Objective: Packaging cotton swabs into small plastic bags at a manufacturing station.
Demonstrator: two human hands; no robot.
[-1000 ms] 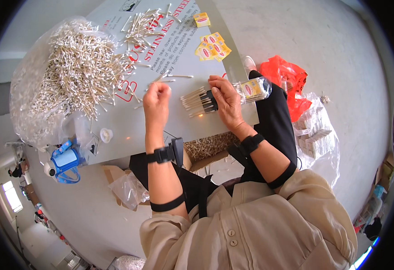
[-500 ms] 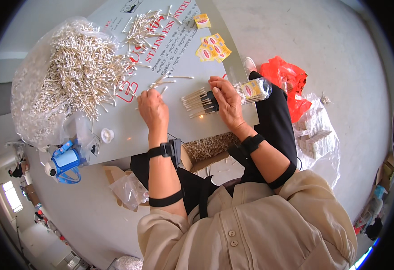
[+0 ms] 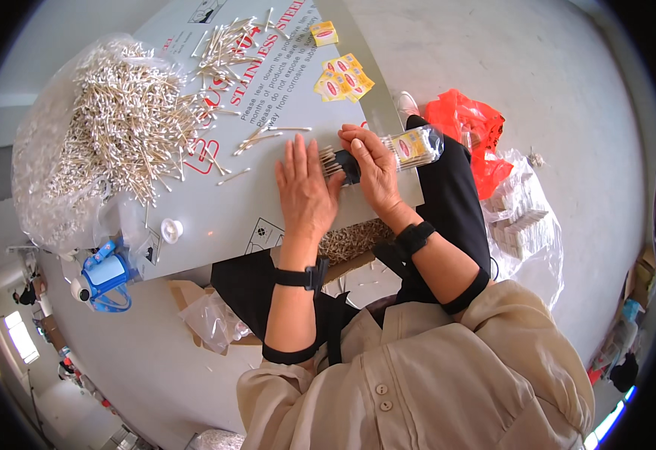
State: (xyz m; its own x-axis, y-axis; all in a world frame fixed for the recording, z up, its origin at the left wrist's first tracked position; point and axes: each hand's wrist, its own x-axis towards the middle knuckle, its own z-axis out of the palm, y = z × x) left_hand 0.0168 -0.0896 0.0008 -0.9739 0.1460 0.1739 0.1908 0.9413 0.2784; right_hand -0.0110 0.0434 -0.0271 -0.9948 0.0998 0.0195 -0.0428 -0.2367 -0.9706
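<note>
Clear plastic forms the packet [image 3: 412, 145] that my right hand [image 3: 373, 169] grips near the middle of the frame; a bundle of cotton swabs [image 3: 331, 159] sticks out of its open end toward my left hand [image 3: 305, 189]. The packet's long axis runs left to right across the frame, its closed, yellow-labelled end pointing right. My right fingers are wrapped around its mouth, pinching the bundle. My left hand lies flat and spread, palm down on the grey board [image 3: 215, 217], its fingers touching the swab tips; it is the nearer hand to those tips. One packet, one bundle. A few loose swabs [image 3: 268, 136] lie just above my left hand; a large heap of swabs [image 3: 110, 135] fills the upper left. Several yellow labels [image 3: 343, 79] lie at upper centre.
</note>
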